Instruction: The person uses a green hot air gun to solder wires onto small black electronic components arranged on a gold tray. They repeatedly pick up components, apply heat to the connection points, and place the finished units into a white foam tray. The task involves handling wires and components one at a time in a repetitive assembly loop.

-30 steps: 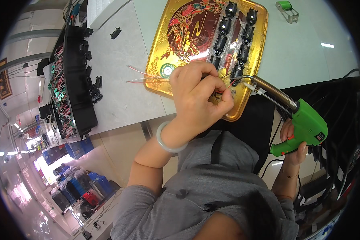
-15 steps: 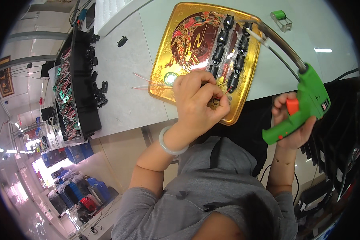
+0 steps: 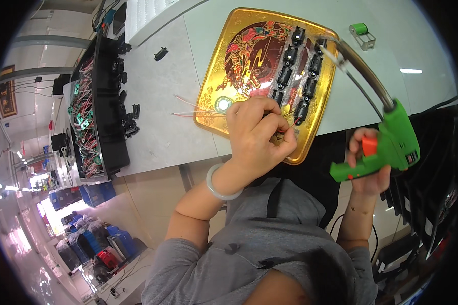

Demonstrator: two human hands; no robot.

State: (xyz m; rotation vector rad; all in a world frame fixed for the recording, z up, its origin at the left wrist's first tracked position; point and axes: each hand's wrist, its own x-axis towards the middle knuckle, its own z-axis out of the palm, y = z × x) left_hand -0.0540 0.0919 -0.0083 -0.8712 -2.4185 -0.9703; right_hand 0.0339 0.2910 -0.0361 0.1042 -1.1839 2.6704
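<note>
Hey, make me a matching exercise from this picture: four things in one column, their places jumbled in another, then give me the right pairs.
Things:
1. green gun-shaped tool
2. gold tray
3. green roll
4. pale bracelet

Places:
A. around the wrist of the left hand
B. on the table, off to the right of the tray
C. held in the right hand
D. beneath two rows of black parts

Pairs: 1-C, 2-D, 3-B, 4-A.
</note>
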